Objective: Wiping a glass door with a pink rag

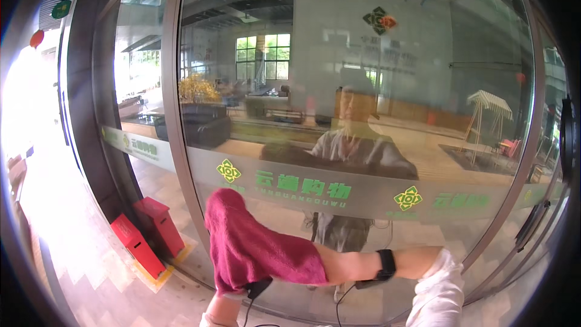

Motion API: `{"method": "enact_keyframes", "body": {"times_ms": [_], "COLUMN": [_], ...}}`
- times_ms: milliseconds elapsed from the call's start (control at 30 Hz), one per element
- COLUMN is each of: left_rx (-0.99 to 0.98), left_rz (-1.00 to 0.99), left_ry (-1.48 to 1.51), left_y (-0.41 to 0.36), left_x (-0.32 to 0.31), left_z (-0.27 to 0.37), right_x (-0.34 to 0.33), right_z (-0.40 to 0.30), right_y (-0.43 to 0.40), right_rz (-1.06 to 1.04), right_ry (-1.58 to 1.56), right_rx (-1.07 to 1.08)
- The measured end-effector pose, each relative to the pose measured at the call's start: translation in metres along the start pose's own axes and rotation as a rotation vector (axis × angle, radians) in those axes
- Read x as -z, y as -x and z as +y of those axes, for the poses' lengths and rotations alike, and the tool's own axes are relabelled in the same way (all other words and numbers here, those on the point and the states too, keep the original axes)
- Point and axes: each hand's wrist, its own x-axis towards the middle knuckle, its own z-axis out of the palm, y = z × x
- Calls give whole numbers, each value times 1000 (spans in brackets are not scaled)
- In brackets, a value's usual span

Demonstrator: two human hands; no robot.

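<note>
A magenta terry cloth (263, 250) covers both of my hands in front of a large glass pane (281, 136). My left forearm (224, 309) comes up from below into the cloth, and a black device (259, 287) with a cable sits at that wrist. From the right, my right forearm (349, 265) reaches across and disappears under the other end of the cloth. A black band (386, 264) circles it. The cloth's upper end overlaps the lower edge of a frosted strip (290, 186) bearing green writing and logos. Fingers of both hands are hidden, and contact with the glass is unclear.
A metal frame post (179, 100) borders the pane on the left. Red bins (138, 245) stand on the tiled floor at lower left, one perhaps a reflection. Black cables (342, 302) hang below my arms. A person's reflection (356, 141) and a striped-canopy swing (490, 104) show in the glass.
</note>
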Motion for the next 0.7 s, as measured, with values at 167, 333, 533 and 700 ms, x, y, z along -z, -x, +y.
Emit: {"method": "enact_keyframes", "body": {"times_ms": [167,333,533,700], "left_rx": [-198,-360,-585,-728], "left_rz": [80,128,236,89], "left_ry": [-63,-208,-407,-341], "left_y": [-82,-148,-189,-213], "left_x": [-4,-14,-99,-92], "left_z": [49,94,121,124], "right_x": [51,111,98,65], "right_z": [-9,5,40,56], "right_y": [71,182,308,339], "right_rz": [348,873,1220,1149], "right_ry": [761,1236,1403,1469], "right_rx": [-234,-663,-1077,-1219]}}
